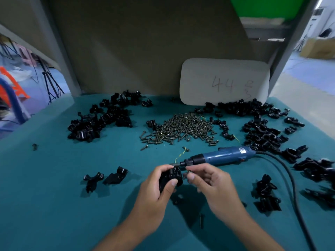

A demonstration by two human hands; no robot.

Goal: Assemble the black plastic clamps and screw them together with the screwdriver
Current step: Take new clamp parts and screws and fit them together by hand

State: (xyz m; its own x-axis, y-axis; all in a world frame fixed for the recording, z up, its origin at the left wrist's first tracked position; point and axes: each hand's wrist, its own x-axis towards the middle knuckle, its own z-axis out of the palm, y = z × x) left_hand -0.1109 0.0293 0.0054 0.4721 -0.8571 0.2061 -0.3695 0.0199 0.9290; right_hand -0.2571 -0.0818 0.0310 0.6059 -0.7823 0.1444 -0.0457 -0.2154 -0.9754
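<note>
Near the front of the counter (54,205): we hold a black clamp (171,177) just in front of the screwdriver (219,156).
Left hand (157,189): our grip is closed round the clamp, thumb across its face, likely to keep the halves mated.
Right hand (208,180): our fingertips pinch what looks like a small screw (188,172) beside the clamp, probably to seat it; blur leaves this uncertain.
Screwdriver: it lies on the counter, tip pointing at our hands, within easy reach.
Supplies: the screw pile (181,129) sits centrally behind, loose clamp parts (101,118) on both sides.
Pose: both forearms converge, wrists raised.
</note>
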